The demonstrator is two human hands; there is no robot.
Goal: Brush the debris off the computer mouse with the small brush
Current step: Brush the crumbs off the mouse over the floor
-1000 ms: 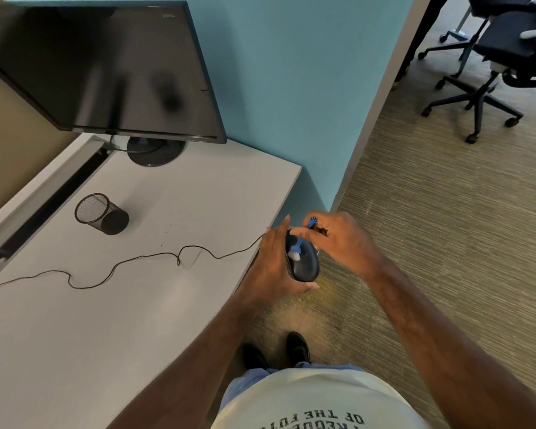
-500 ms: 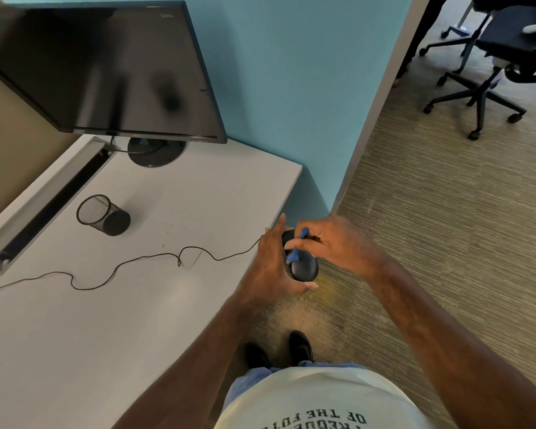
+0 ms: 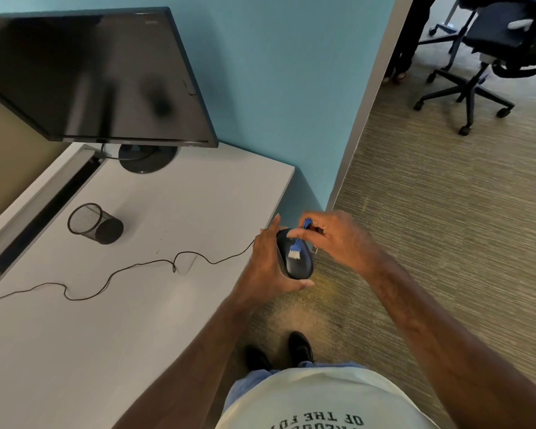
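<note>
A black computer mouse [image 3: 297, 265] is held in the air just past the right edge of the white desk [image 3: 155, 212], above the carpet. My left hand [image 3: 268, 261] grips it from the left side and underneath. Its thin black cable [image 3: 130, 267] trails back across the desk. My right hand [image 3: 338, 239] pinches a small blue brush [image 3: 298, 243] with white bristles. The bristles rest on the top of the mouse, near its middle.
A black mesh pen cup [image 3: 95, 223] lies on its side on the desk. A dark monitor [image 3: 99, 78] stands at the back on a round base. A teal partition wall [image 3: 279, 88] ends beside the desk. A wheeled office chair [image 3: 489, 57] stands far right.
The brush head has moved back down the mouse's top from the front end toward the middle, after a stroke forward. Both hands and the mouse stay in about the same place.
</note>
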